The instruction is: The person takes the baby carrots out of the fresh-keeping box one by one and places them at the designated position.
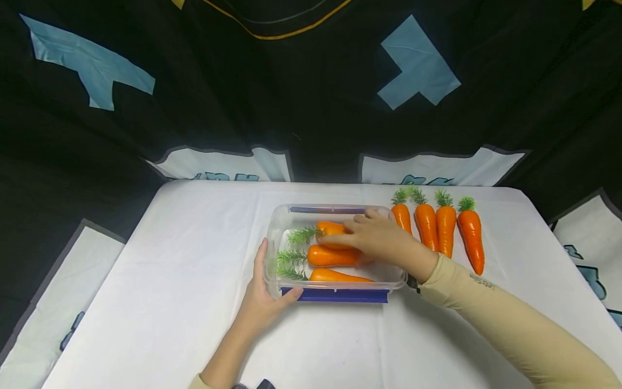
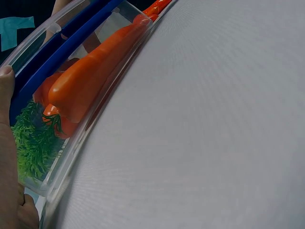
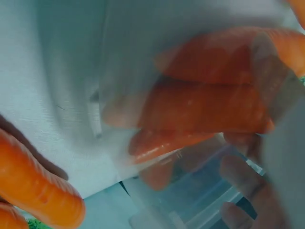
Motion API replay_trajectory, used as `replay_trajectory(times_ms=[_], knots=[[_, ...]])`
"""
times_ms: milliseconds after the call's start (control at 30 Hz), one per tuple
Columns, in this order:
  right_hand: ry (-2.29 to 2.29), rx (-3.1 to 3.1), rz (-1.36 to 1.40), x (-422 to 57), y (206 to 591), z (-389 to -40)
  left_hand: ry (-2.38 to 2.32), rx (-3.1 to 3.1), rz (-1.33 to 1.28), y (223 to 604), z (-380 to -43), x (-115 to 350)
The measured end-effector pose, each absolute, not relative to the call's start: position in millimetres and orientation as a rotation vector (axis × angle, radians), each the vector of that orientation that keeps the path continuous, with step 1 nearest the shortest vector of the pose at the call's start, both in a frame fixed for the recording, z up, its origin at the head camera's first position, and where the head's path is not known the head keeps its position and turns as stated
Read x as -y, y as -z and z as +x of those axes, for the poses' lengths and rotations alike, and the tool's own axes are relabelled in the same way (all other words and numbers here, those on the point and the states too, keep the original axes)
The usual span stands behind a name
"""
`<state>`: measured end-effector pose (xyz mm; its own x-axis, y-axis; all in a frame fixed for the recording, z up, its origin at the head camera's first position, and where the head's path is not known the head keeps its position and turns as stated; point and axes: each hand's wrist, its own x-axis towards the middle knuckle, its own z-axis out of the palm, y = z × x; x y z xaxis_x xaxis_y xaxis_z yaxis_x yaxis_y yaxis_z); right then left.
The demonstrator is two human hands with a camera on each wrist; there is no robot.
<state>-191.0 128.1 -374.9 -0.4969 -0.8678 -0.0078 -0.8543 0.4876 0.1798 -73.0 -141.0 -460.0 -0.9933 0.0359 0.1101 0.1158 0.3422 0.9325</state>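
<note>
A clear plastic container [image 1: 335, 284] with blue clips stands on the table and holds several orange toy carrots with green tops. My left hand [image 1: 259, 300] grips its near left corner, thumb over the front rim and fingers along the left wall. Inside, my right hand [image 1: 371, 237] reaches down from the right and holds a carrot [image 1: 328, 229] at the far side between thumb and fingers. Closer to me lie a second carrot [image 1: 330, 256] and a third carrot [image 1: 337, 275], tops to the left. Through the wall, the right wrist view shows carrot tips [image 3: 195, 105].
To the right of the container, several more carrots [image 1: 446, 229] lie in a row on the white table [image 1: 170, 259], green tops away from me. A black cloth [image 1: 291, 108] with pale blue patches hangs behind the table. A blue clip [image 1: 335, 295] runs along the container's front.
</note>
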Motion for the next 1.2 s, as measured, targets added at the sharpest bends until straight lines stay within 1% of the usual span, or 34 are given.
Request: replay_trajectory(times_ms=[500,833,1033,1200], knots=[[0.257,2.794,1.524,-118.5,371.4,-191.4,1.703,2.538,-0.128,459.2,-72.5,141.4],[0.105,2.806,1.439,-128.7,376.0,-196.7,1.717,2.535,-0.140,459.9,-73.3,140.6],[0.052,2.750,1.436,-135.6,375.6,-197.6,1.697,2.534,-0.153,459.7,-73.8,140.5],[-0.081,2.697,1.423,-141.1,375.6,-199.3,1.692,2.536,-0.148,459.9,-73.9,140.5]])
